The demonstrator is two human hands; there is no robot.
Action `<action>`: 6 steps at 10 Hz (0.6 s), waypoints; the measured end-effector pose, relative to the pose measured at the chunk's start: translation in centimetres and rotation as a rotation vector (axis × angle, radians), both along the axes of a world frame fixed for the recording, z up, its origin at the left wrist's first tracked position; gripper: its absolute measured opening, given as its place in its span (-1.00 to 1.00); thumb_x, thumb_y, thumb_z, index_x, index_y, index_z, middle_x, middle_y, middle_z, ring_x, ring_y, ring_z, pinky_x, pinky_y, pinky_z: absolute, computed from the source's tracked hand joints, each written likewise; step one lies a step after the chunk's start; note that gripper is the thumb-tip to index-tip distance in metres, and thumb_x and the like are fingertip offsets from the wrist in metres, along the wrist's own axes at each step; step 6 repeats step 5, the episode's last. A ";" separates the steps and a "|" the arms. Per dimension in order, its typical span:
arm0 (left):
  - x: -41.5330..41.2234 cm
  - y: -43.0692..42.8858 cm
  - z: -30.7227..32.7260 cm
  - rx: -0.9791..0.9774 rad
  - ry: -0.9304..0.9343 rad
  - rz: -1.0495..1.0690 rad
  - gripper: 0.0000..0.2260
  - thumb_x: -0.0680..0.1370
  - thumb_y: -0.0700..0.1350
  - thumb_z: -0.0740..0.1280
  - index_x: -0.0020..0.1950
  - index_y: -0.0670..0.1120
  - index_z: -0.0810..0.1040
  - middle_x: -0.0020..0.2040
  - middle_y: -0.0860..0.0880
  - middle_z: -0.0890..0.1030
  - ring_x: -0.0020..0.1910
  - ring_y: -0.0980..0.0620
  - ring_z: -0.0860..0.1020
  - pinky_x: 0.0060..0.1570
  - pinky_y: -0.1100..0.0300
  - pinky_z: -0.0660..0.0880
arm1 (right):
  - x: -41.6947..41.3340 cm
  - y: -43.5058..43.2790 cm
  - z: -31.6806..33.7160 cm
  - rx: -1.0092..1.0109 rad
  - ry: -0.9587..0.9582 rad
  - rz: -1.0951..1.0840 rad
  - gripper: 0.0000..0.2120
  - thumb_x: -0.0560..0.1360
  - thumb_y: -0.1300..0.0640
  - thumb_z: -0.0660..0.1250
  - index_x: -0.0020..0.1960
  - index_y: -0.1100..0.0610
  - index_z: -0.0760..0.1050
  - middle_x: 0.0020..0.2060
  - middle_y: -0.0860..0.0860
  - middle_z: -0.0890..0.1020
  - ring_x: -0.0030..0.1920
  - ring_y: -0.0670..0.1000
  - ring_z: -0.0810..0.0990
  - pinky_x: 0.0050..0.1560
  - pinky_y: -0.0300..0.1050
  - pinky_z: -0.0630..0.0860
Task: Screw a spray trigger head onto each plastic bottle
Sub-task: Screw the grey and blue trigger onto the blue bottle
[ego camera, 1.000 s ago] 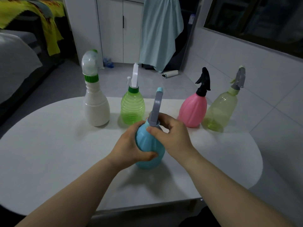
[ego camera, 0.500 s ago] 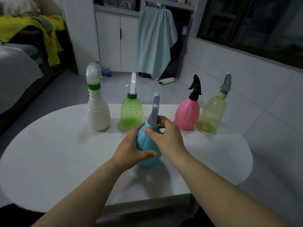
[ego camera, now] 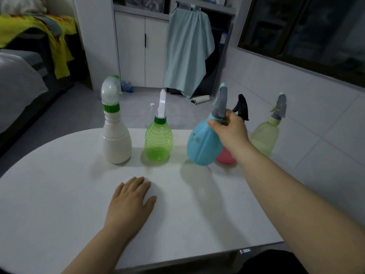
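Five bottles crowd our table (ego camera: 59,194) — the blue bottle (ego camera: 201,143), tilted, hangs from our right hand (ego camera: 230,128), clenched round its neck beside the pink bottle (ego camera: 226,157); our left hand (ego camera: 130,202) lies spread, well apart.

One head-worn wide-angle camera looks forward and down over the rounded white tabletop (ego camera: 59,194), close above the person's forearms, facing the white cabinet doors (ego camera: 142,50) across the room.
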State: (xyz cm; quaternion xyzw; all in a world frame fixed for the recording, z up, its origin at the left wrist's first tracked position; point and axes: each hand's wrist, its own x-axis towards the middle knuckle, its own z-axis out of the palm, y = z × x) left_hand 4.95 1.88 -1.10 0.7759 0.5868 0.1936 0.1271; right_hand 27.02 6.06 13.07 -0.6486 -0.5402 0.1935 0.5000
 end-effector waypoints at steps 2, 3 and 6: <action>0.2 -0.1 0.2 0.010 -0.031 0.007 -0.41 0.37 0.21 -0.04 0.31 0.00 0.35 0.41 0.02 0.33 0.43 0.05 0.19 0.42 0.09 0.02 | -0.5 4.3 -1.2 -0.030 0.014 -0.025 -0.74 0.43 0.17 0.29 0.11 0.14 0.44 -0.09 -0.01 0.50 -0.06 -0.01 0.46 -0.06 -0.18 0.34; 0.2 -0.1 0.3 0.006 -0.039 0.014 -0.42 0.36 0.19 -0.01 0.30 0.00 0.36 0.40 0.01 0.34 0.43 0.04 0.20 0.42 0.09 0.03 | -0.7 5.3 -2.3 -0.098 -0.038 -0.004 -0.73 0.44 0.17 0.28 0.13 0.13 0.43 -0.09 -0.04 0.49 -0.08 -0.03 0.45 -0.11 -0.24 0.31; 0.3 -0.3 0.2 -0.036 -0.013 0.031 -0.43 0.37 0.18 -0.01 0.33 0.02 0.32 0.43 0.04 0.30 0.44 0.07 0.16 0.42 0.12 -0.02 | 0.7 5.8 -2.7 -0.162 -0.069 0.024 -0.73 0.45 0.15 0.26 0.14 0.15 0.41 -0.06 0.00 0.49 -0.06 0.00 0.45 -0.06 -0.16 0.33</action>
